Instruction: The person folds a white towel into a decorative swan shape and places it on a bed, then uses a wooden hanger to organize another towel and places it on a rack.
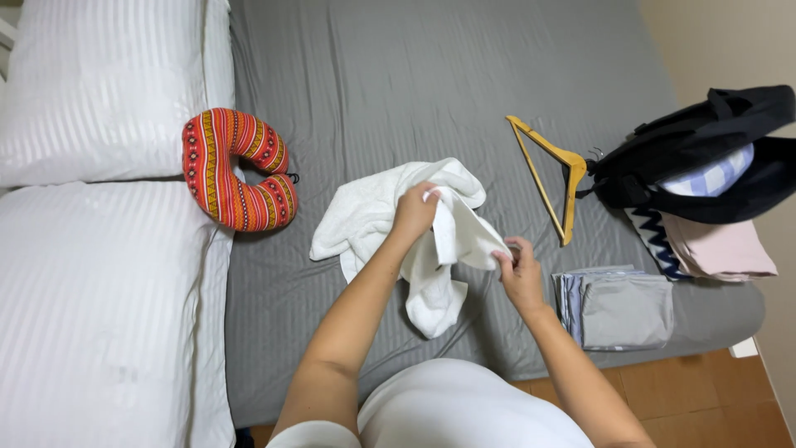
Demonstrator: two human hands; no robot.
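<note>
fluffy white terry towel (390,220), matt grey cotton sheet (431,75), wooden hanger (551,170)

We see 1 white towel (390,224), soft and thick, crumpled in loose folds on the grey bed sheet. Its upper part lies bunched on the sheet, 1 edge is lifted and pulled taut toward the right, and a rumpled end hangs down near the bed's edge.

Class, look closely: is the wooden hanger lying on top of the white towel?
No, the wooden hanger lies on the grey sheet, apart from the white towel.
</note>
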